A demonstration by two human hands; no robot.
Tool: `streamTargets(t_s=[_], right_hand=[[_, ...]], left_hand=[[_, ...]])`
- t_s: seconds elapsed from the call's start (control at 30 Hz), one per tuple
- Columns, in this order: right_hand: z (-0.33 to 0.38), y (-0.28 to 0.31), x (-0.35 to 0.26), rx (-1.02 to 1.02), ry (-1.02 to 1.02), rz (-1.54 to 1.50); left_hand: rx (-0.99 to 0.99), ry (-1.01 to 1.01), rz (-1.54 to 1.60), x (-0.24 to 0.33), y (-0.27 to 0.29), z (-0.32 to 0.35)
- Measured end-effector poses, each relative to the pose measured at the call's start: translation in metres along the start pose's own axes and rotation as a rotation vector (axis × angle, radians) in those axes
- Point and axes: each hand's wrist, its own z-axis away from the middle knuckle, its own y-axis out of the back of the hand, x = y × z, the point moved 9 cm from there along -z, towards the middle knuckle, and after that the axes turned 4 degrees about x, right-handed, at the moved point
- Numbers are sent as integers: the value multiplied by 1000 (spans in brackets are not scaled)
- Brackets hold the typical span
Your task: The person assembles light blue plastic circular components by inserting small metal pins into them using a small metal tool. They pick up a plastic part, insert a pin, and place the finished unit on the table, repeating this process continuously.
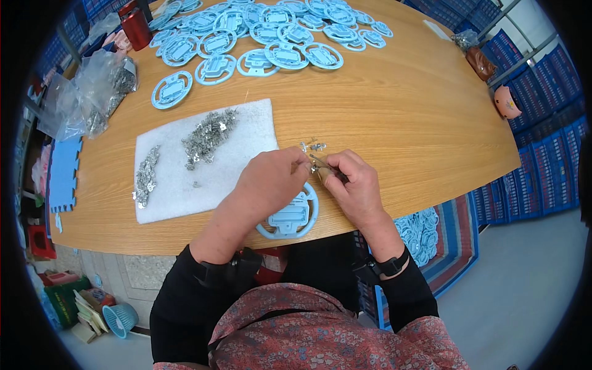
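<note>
Dull metal tool [320, 161] between the right fingers [351, 163]; shiny metal pieces [317, 147] just beyond them; smooth blue plastic wheel [290, 216] on their near side; matt, rough-fibred white pad [251, 134] to their left; smooth wood-look tabletop [407, 123] beneath

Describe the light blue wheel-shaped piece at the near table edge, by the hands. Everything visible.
The wheel-shaped piece is light blue and looks like moulded plastic: a rounded outer ring around a rectangular central housing, with openings between them. It appears to lie flat on the wooden table, close to the near edge. The left hand covers its upper left part, so whether they touch can't be told. Finer surface details are too small to read.
</note>
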Motion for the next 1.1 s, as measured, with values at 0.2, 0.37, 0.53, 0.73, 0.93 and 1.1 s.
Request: streamTargets(t_s=[0.2,0.37,0.53,0.73,0.93,1.1], right_hand=[[2,0,16,-47,-134,-132],[1,-8,32,-173,-327,-270],[2,-12,42,-236,-406,-282],[1,-8,50,-152,-490,-366],[4,-3,39,-170,-512,-390],[6,0,20,-271,-349,-255]], left_hand=[[-134,55,8,-6,-4,-6],[-129,45,-26,0,-3,-5],[-158,20,-58,5,-6,-4],[-67,-8,-242,8,0,-13],[-13,-26,-250,15,9,-17],[-153,-52,-55,32,10,5]])
